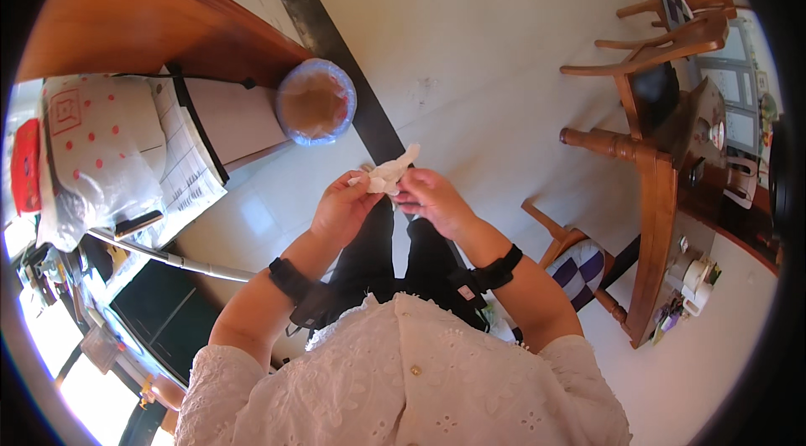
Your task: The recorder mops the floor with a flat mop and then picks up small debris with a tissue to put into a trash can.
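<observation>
A crumpled piece of white tissue or thin paper (390,174) is between my two hands, in front of my body. My left hand (345,205) pinches its left end between thumb and fingers. My right hand (436,201) is at its right side, fingers bent against or just beside the tissue; whether they grip it is hard to tell. Beyond my left hand, a round bin lined with a bluish plastic bag (348,104) stands on the floor, its inside brownish.
A wooden cabinet or desk (164,17) stands at upper left, with a red-dotted plastic bag (94,143) and papers (189,175) below it. Wooden chairs (667,46) and a wooden table (655,244) are at right. A dark strip (334,36) crosses the tiled floor.
</observation>
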{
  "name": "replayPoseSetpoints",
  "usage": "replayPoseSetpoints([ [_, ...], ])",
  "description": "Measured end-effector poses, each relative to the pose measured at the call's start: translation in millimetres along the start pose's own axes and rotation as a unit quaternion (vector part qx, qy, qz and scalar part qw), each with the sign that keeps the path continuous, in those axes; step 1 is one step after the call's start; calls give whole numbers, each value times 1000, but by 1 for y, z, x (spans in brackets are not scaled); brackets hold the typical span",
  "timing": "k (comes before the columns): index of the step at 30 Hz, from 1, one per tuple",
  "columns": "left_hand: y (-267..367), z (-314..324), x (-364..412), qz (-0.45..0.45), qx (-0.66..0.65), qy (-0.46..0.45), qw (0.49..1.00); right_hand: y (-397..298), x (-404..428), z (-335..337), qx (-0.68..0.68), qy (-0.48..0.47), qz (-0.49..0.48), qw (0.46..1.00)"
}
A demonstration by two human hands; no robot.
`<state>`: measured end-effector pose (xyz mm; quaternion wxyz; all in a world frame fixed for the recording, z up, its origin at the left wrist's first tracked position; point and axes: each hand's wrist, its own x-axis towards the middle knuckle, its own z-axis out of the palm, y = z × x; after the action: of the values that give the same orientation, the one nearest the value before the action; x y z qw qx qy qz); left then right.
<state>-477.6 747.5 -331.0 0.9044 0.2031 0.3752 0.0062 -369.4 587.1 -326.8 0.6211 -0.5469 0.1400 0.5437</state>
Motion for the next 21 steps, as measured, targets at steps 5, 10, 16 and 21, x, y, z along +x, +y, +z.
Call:
replayPoseSetpoints([
  [5,19,-14,5,-138,-22,86,987,36,35,29,11,-89,76,993],
  [10,15,-57,4,-249,125,75,958,67,48,37,-149,-43,82,984],
  [16,21,-76,12,-247,245,58,936,70,60,-9,-207,-24,71,975],
  [21,13,-71,33,-161,197,73,964,41,74,-12,-81,-10,102,991],
])
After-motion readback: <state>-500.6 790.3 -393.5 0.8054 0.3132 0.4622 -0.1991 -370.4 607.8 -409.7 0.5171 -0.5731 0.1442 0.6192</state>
